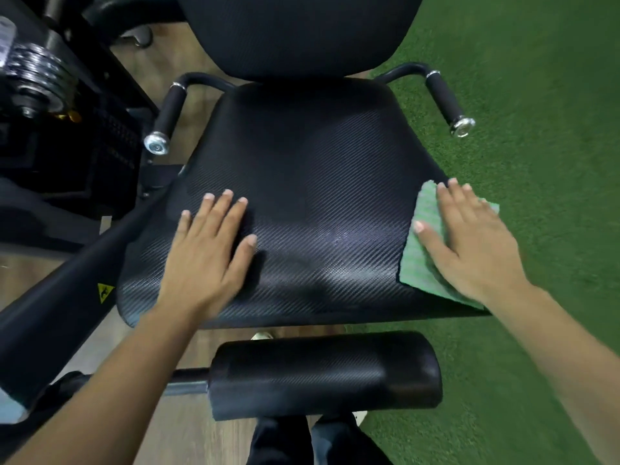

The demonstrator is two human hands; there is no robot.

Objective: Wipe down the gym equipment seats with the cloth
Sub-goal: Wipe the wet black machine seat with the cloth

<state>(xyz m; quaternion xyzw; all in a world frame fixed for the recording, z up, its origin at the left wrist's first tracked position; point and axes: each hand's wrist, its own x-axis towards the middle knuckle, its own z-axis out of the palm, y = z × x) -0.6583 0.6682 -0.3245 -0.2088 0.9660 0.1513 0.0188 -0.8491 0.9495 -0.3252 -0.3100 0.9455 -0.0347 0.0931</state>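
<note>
Cloth (417, 270), green, lies at the right edge of the black seat (322, 182), largely hidden under the right grip (469, 243), fingers straight and spread, pressing it flat. The left grip (208, 253) rests spread on bare seat. The backrest (302, 28) is cut off above; the fingertips blur.

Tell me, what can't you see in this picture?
Head view:
- cloth: partly hidden under the right hand.
- seat: partly covered by the left hand and the cloth.
- backrest: top cut off by the upper edge.
- yellow sticker: too small to read.
</note>
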